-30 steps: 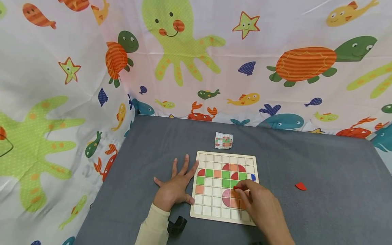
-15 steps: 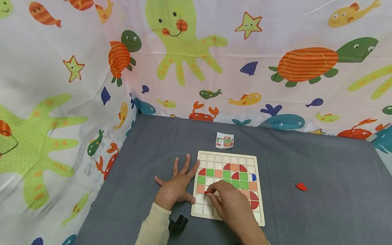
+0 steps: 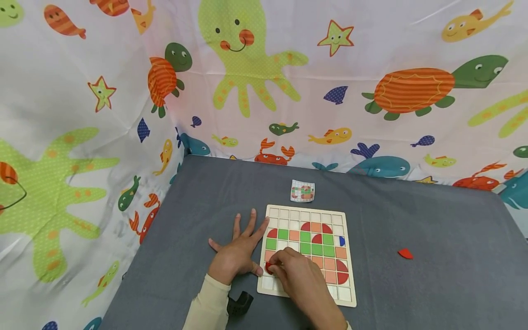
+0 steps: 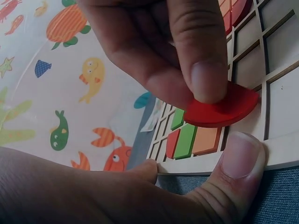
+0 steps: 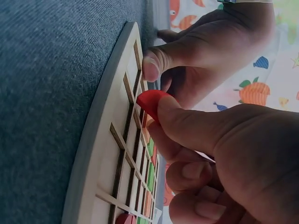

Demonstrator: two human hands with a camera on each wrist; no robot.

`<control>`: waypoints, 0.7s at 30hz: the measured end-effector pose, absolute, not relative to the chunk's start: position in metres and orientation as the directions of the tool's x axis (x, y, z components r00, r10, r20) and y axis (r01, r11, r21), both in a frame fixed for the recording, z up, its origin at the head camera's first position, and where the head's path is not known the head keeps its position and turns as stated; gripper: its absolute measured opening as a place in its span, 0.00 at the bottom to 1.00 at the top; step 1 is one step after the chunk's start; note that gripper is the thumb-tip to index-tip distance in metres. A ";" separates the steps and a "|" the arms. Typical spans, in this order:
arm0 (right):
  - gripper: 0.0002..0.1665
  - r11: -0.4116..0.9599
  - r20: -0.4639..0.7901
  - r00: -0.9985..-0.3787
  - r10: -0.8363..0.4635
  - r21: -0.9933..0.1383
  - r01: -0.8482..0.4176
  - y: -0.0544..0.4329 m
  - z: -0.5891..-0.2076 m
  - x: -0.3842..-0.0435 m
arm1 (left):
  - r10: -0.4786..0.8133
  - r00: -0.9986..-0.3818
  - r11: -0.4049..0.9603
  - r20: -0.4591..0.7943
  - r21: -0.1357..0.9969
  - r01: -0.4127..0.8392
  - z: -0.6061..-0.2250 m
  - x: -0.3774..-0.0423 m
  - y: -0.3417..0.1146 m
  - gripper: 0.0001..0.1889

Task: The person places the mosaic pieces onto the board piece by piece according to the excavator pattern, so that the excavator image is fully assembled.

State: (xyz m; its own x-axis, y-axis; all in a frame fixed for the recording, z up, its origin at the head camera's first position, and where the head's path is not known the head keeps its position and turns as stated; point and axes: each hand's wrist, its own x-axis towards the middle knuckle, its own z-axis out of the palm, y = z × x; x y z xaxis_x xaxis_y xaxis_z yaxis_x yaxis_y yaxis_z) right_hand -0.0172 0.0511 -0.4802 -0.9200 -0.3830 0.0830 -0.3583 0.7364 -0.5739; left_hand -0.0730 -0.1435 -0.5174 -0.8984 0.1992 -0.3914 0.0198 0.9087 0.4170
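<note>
A wooden grid board (image 3: 284,213) holds red quarter-round, green and orange square pieces in its cells. Between thumb and fingertips my right hand (image 3: 303,277) pinches a red quarter-round piece (image 4: 224,107), tilted over a cell at the board's left edge, below an orange square. Whether it touches the cell floor I cannot tell. Spread flat, my left hand (image 3: 235,256) rests beside the board, its thumb and a fingertip touching the left rim. The right hand hides several cells in the head view.
A small printed pattern card (image 3: 302,191) lies behind the board. To the right is a loose red quarter-round piece (image 3: 406,253) on the grey cloth. A black object (image 3: 240,303) sits by the left wrist. A sea-animal curtain (image 3: 264,91) stands at the back and left.
My right hand has carried the red quarter-round piece leftward across the board, then slightly down to the left-edge cell. The left hand has stayed at the board's rim.
</note>
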 end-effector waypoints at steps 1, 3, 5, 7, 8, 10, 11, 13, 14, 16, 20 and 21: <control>0.04 0.740 0.080 -0.920 -0.383 -0.570 -0.358 0.051 -0.480 -0.017 | 0.199 -0.898 0.908 -0.392 0.418 0.019 -0.516 -0.073 -0.143 0.78; 0.05 0.751 0.076 -0.921 -0.383 -0.555 -0.358 0.049 -0.480 -0.018 | 0.200 -0.897 0.907 -0.395 0.421 0.017 -0.515 -0.072 -0.143 0.78; 0.06 0.765 0.085 -0.919 -0.385 -0.528 -0.369 0.048 -0.480 -0.019 | 0.202 -0.898 0.907 -0.390 0.420 0.022 -0.514 -0.072 -0.143 0.78; 0.06 0.780 0.102 -0.914 -0.392 -0.490 -0.389 0.047 -0.480 -0.019 | 0.204 -0.898 0.907 -0.390 0.422 0.023 -0.514 -0.072 -0.143 0.78; 0.07 0.786 0.111 -0.911 -0.396 -0.473 -0.399 0.046 -0.481 -0.019 | 0.205 -0.898 0.906 -0.389 0.422 0.024 -0.514 -0.072 -0.143 0.78; 0.07 0.795 0.127 -0.906 -0.403 -0.443 -0.415 0.046 -0.481 -0.019 | 0.208 -0.900 0.905 -0.383 0.424 0.028 -0.515 -0.072 -0.143 0.78; 0.07 0.798 0.128 -0.905 -0.406 -0.433 -0.419 0.045 -0.481 -0.019 | 0.210 -0.901 0.905 -0.379 0.424 0.032 -0.515 -0.072 -0.143 0.78; 0.07 0.803 0.128 -0.903 -0.410 -0.419 -0.424 0.045 -0.482 -0.019 | 0.210 -0.902 0.902 -0.378 0.431 0.030 -0.516 -0.073 -0.143 0.78; 0.08 0.805 0.125 -0.903 -0.411 -0.415 -0.424 0.044 -0.482 -0.019 | 0.209 -0.901 0.902 -0.380 0.431 0.028 -0.516 -0.073 -0.143 0.78; 0.09 0.807 0.119 -0.903 -0.414 -0.412 -0.424 0.044 -0.483 -0.019 | 0.207 -0.900 0.902 -0.383 0.432 0.023 -0.516 -0.073 -0.143 0.78; 0.10 0.813 0.112 -0.903 -0.414 -0.401 -0.422 0.042 -0.483 -0.019 | 0.203 -0.899 0.902 -0.389 0.431 0.017 -0.518 -0.074 -0.144 0.78; 0.10 0.815 0.113 -0.904 -0.413 -0.398 -0.422 0.042 -0.483 -0.019 | 0.203 -0.899 0.902 -0.388 0.432 0.017 -0.519 -0.074 -0.144 0.78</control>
State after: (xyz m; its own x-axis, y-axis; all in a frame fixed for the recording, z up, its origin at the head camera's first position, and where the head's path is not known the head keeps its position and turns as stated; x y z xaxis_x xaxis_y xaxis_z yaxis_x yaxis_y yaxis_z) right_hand -0.0192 0.0421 -0.4832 -0.9038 -0.4127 0.1130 -0.4218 0.8147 -0.3979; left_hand -0.0738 -0.1441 -0.5188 -0.8989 0.2028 -0.3885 0.0169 0.9019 0.4317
